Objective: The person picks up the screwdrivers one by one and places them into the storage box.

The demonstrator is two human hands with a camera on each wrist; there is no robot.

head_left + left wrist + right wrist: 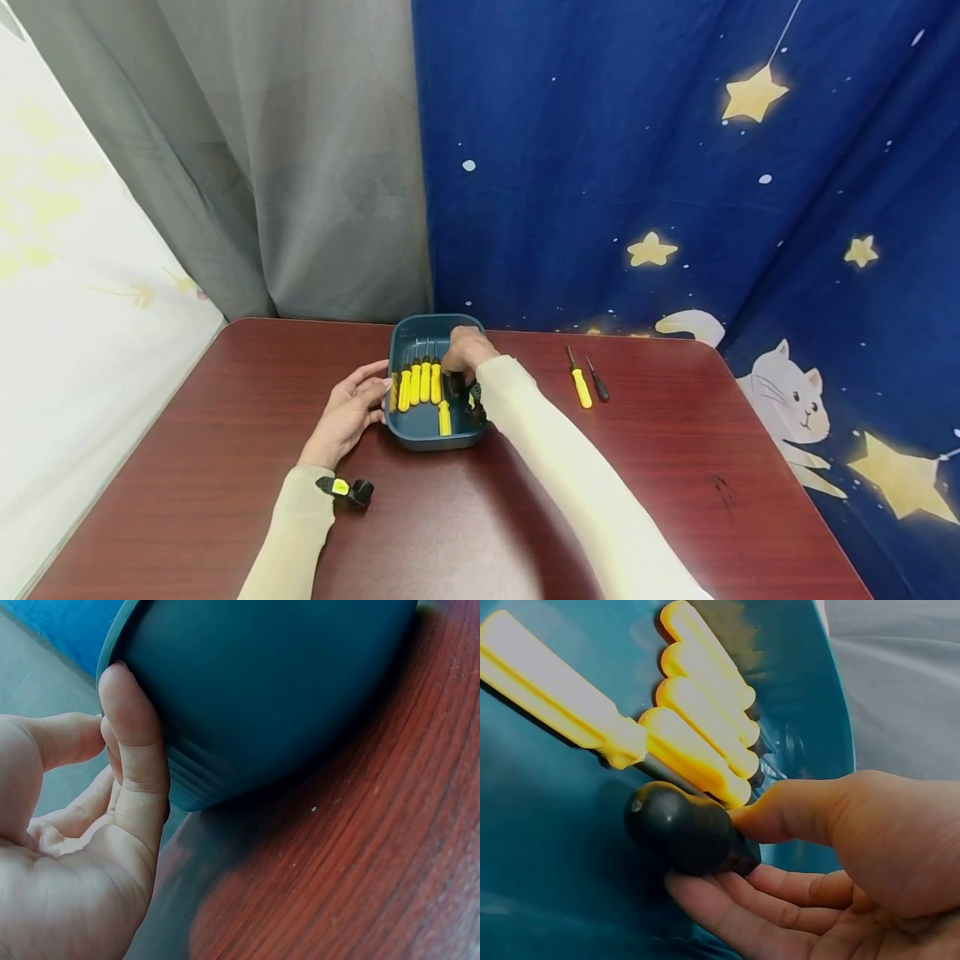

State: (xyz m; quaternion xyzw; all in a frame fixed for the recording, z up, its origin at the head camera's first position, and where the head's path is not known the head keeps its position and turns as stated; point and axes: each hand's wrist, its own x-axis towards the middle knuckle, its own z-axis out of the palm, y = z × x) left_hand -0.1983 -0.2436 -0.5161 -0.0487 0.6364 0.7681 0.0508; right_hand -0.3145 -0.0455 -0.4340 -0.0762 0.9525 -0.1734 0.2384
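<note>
At the back of the table stands a dark blue-green plastic bin (pixel 423 443). My left hand (pixel 351 415) holds its left wall, with thumb and fingertips at the rim in the left wrist view. Inside the bin, my right hand (pixel 802 855) pinches a black-handled screwdriver (pixel 679 825) between thumb and fingers; its shaft is hidden. Several yellow-handled screwdrivers (pixel 425 382) lie side by side along the left of the bin, shafts toward the back. Another yellow-handled screwdriver (pixel 445 418) lies nearer the front, its shaft running behind the black handle in the right wrist view.
On the reddish-brown table (pixel 675 467), right of the bin, lie a yellow-handled screwdriver (pixel 580 387) and a smaller black screwdriver (pixel 598 382). Grey (pixel 337 167) and blue star-patterned curtains (pixel 540 167) hang behind the table's far edge.
</note>
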